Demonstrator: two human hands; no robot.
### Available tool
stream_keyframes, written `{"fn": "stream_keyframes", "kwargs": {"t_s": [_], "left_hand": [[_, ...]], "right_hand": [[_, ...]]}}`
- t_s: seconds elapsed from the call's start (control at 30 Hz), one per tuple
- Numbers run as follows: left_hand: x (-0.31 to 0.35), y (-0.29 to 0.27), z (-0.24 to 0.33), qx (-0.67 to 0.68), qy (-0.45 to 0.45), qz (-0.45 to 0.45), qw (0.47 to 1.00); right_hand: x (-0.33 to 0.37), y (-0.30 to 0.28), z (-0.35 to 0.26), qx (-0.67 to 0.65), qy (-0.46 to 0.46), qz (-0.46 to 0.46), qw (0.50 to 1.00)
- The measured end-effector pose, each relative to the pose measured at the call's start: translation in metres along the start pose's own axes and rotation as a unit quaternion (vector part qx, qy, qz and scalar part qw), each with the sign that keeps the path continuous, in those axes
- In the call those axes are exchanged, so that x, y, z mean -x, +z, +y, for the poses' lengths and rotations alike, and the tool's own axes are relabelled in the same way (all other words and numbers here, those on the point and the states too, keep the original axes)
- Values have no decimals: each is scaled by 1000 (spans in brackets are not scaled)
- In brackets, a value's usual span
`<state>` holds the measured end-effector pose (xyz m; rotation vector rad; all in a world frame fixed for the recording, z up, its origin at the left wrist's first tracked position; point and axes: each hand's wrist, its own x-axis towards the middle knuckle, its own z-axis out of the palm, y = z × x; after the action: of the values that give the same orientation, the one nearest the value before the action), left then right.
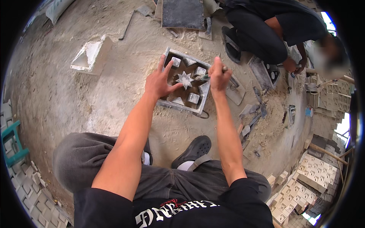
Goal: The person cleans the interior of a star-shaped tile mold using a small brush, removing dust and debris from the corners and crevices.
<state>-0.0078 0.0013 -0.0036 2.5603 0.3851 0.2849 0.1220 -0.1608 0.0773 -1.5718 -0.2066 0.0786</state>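
Observation:
On the dusty ground before me sits a square metal mould point(178, 108), slightly turned, with a star-shaped core point(185, 79) at its centre and several pale blocks around it. My left hand point(157, 83) lies over the mould's left side, fingers spread, thumb reaching toward the star. In my right hand point(219, 76), at the right side, the fingers are closed round the handle of a small brush point(205, 77). The brush's tip points into the mould, between the star and a block near the right wall.
A co-worker point(262, 30) crouches at the upper right beside another mould point(262, 72). A white hollow block point(93, 57) stands left. Ahead lies a dark board point(182, 14); scattered tools point(258, 110) lie right. Patterned blocks point(317, 171) are stacked lower right, near-left a teal stool point(13, 144).

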Motion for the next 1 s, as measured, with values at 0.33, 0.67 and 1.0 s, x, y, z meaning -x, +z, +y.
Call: {"fn": "stream_keyframes", "kwargs": {"t_s": [0.33,0.67,1.0], "left_hand": [[0,-5,5,-5,-10,-16,1000],[0,-2,11,6,-12,-32,999],[1,-4,9,2,-12,-33,999]], "right_hand": [[16,-11,-11,-59,-38,7,998],[8,-15,8,20,-30,-54,998],[8,-13,-3,-44,-33,-64,996]]}}
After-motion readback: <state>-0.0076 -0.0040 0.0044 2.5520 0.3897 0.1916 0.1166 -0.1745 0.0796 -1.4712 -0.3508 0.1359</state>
